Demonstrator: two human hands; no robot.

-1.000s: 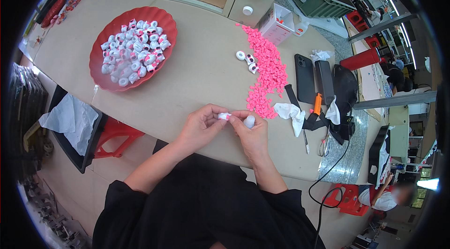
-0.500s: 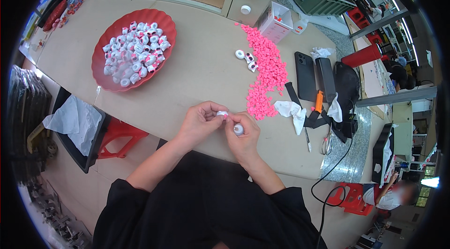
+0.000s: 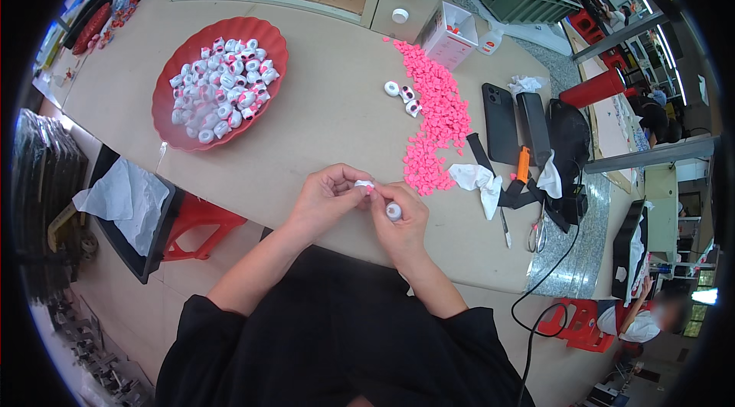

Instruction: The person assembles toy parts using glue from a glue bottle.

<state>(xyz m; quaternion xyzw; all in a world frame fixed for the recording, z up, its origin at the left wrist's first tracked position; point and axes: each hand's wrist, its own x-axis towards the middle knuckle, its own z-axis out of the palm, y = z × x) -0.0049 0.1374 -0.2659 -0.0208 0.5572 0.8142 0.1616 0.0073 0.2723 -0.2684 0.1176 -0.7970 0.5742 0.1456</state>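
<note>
My left hand pinches a small white figure piece with a bit of pink on it. Fingertips of my right hand meet that piece from the other side, while a small white bottle-like object is tucked in the same hand. Whether the right fingertips also grip a pink bit is too small to tell. Just beyond my hands lies a long heap of small pink pieces. Beside the heap sit a few white figure pieces with dark markings. A scalloped red bowl full of similar white-and-pink pieces stands at the left.
Right of the heap lie crumpled tissue, a phone, an orange-handled tool and scissors. A white box stands behind, beside a cabinet with lit buttons. A black cable hangs over the right edge.
My right fingers have shifted very slightly against the white piece, and the bottle-like object has tilted a little with them. The left hand keeps its hold; the view has moved marginally.
</note>
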